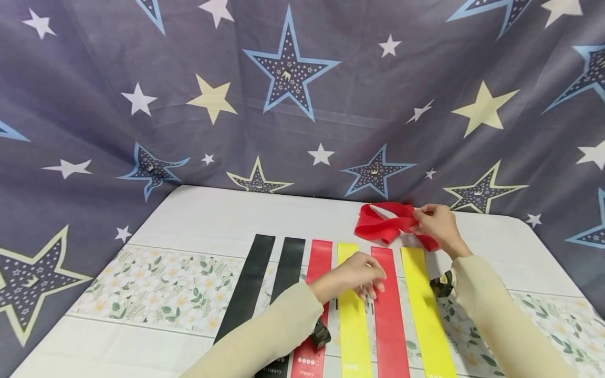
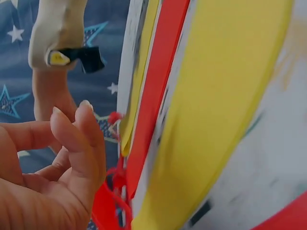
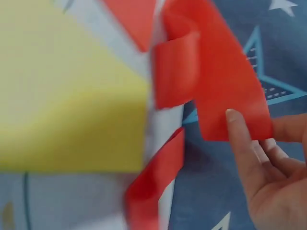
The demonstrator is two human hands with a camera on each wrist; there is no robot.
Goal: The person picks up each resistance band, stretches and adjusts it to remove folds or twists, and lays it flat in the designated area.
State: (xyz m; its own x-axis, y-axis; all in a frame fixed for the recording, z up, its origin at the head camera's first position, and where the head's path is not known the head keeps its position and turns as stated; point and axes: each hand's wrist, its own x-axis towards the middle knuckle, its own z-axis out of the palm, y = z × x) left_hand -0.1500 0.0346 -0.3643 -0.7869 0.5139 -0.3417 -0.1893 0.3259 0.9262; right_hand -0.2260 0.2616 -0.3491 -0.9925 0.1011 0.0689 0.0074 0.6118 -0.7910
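At the back right of the table lies a loosely looped red resistance band. My right hand pinches one end of it between thumb and fingers, and the right wrist view shows that flat end lifted beside its curled folds. Over the flat bands hovers my left hand, fingers loosely bent and holding nothing. Below it are a yellow band and a red band. Another yellow band lies to their right, its far end near the looped red one.
To the left lie a black band, a second black band and a red band marked "Heavy". A floral strip crosses the white table. A star-patterned curtain hangs behind the table's back edge.
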